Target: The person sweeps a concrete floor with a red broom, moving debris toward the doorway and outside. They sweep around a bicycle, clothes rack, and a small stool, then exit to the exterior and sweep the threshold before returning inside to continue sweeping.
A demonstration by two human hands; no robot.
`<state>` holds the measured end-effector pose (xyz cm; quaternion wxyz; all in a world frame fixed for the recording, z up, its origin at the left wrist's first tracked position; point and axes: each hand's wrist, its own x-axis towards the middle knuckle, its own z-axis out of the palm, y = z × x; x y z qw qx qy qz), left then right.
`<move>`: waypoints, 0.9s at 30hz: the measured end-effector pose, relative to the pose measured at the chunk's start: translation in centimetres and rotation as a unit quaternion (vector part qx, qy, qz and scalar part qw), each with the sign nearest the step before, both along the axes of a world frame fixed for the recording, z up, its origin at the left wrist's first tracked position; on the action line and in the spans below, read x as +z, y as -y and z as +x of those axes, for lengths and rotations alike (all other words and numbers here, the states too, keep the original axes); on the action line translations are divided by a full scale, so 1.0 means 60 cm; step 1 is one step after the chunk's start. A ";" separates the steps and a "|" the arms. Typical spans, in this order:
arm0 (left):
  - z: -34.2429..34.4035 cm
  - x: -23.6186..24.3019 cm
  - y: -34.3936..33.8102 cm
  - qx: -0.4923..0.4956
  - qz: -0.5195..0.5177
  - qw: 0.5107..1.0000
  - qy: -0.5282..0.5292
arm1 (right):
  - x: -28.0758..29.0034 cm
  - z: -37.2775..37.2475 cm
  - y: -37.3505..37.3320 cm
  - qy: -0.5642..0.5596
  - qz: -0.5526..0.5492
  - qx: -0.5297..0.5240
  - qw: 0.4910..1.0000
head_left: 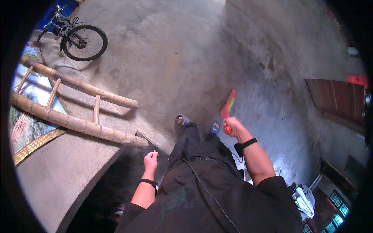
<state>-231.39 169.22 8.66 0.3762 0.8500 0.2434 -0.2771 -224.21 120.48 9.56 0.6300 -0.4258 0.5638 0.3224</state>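
My right hand (232, 125) is closed around the handle of a red broom-like tool (228, 105) with a yellow-green strip, which points away from me over the concrete floor (186, 58). My left hand (150, 159) pinches a small thin stick between its fingertips, near the end of a bamboo ladder (77, 124). Both wrists wear black bands. My feet in grey sandals (182, 121) stand on the floor just below the tool.
The bamboo ladder leans against a concrete wall (54, 174) on my left, beside a framed picture (31, 116). A bicycle (77, 37) stands at the far left. A dark wooden door (338, 99) and windows (336, 206) are on the right.
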 end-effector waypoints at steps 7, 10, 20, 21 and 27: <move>0.034 -0.006 0.004 -0.025 -0.008 0.999 -0.020 | 0.102 0.036 0.041 -0.017 0.025 -0.037 0.999; 0.049 -0.007 0.008 -0.060 -0.004 0.997 -0.041 | 0.112 0.034 0.052 -0.006 0.034 -0.027 0.999; 0.109 -0.032 -0.009 -0.092 -0.011 0.995 -0.027 | 0.086 0.070 0.076 0.030 0.129 -0.131 0.982; 0.110 -0.035 -0.011 -0.090 -0.018 0.996 -0.023 | 0.095 0.051 0.087 0.033 0.123 -0.135 0.983; 0.103 -0.048 -0.019 -0.077 -0.020 0.996 -0.030 | 0.168 -0.062 0.115 0.053 0.072 -0.191 0.977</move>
